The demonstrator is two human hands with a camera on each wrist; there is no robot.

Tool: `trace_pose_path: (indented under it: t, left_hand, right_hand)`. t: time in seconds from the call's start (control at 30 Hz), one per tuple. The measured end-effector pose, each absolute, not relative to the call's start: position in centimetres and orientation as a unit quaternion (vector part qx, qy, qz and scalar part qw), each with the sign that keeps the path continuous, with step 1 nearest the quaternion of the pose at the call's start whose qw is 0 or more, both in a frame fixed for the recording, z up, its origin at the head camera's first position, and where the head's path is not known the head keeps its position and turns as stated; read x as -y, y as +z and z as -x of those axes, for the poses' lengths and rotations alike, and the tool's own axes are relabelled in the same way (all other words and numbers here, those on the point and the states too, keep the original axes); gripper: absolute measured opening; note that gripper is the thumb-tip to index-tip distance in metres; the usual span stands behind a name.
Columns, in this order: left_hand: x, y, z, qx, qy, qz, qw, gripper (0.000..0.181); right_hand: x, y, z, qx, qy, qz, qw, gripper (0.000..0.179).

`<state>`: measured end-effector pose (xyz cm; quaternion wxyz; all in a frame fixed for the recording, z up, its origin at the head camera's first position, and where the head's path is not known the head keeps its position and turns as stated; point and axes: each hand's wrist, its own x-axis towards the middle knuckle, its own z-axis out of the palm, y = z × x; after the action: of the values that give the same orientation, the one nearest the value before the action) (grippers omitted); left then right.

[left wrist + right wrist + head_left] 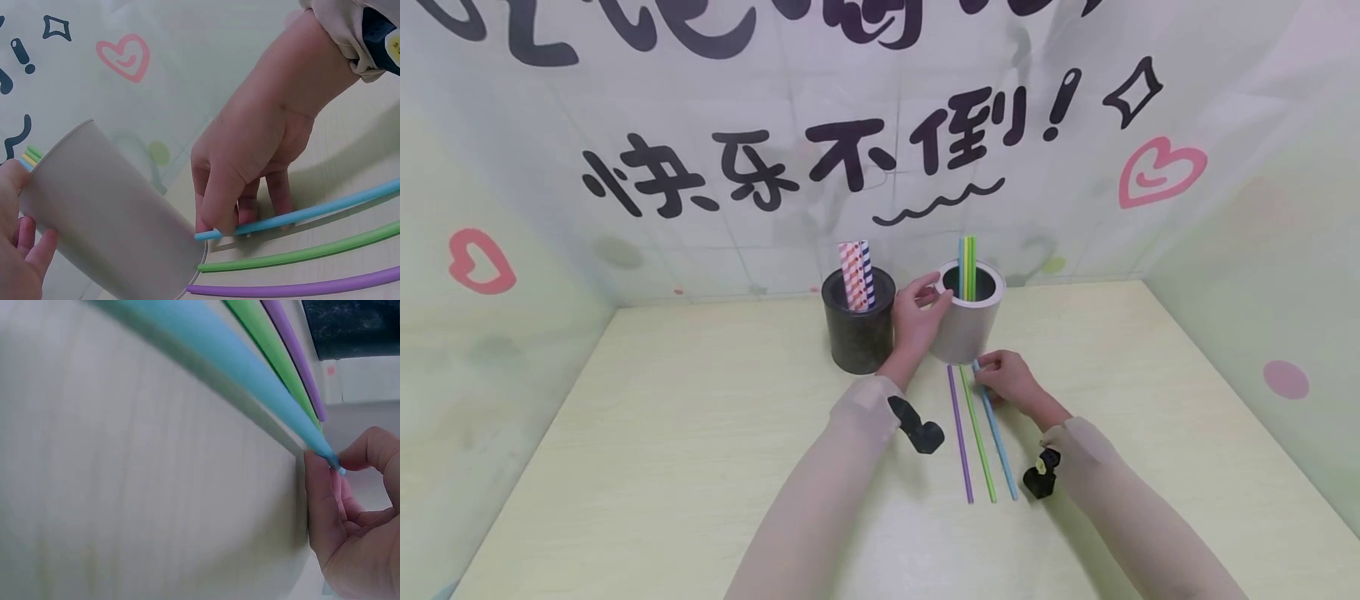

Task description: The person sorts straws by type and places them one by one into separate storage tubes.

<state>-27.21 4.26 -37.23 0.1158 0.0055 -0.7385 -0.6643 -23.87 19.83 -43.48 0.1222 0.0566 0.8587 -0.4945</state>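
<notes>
A blue straw [997, 442] lies on the table, its far end pinched between thumb and fingers of my right hand [1009, 379]. Left of it lie a green straw [978, 437] and a purple straw [959, 437], side by side. My left hand [919, 317] grips the rim and side of a light grey cup [958, 333]. Inside that cup stand several plain straws [967, 262] in blue, yellow and green. In the right wrist view, thumb and finger close on the tip of the blue straw [250, 372].
Just left of my left hand stands a black cup [857, 342] holding several patterned paper straws [857, 275]. A printed white sheet [737, 100] with writing and hearts hangs behind the pale wooden table [662, 433]. Side walls flank the table.
</notes>
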Motion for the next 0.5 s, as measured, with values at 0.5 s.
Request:
trace_pose_path:
  t: [0.5]
  left_hand:
    - [-4.2,-37.2,27.2,0.732,-0.67,0.002,0.119,0.036]
  right_hand:
    - [-22.5,-39.2,24.4,-0.816,-0.576,-0.005,0.042,0.039]
